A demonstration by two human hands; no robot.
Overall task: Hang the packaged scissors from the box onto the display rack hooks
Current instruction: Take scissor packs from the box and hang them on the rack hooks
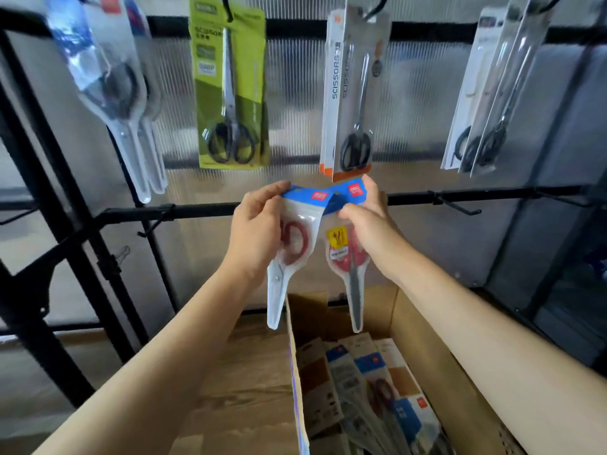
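Box (427, 339) near right, packs (371, 382) stacked inside. Rack (197, 210) far, behind box. Four pack groups hang on top hooks, left to right. Two packs, left one (289, 244) just beside right one (348, 254), above box, before rack's mid bar.

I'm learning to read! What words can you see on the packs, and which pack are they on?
"SCISSORS" runs down the side of the white and orange pack on the top hook, on two packs, one behind the other.
"SCISSORS" also stands on the green pack, a little blurred.
"deli" is on the red tag of the blue-topped pack that the right hand holds.
The rest, also on the packs in the box, is too small or blurred.
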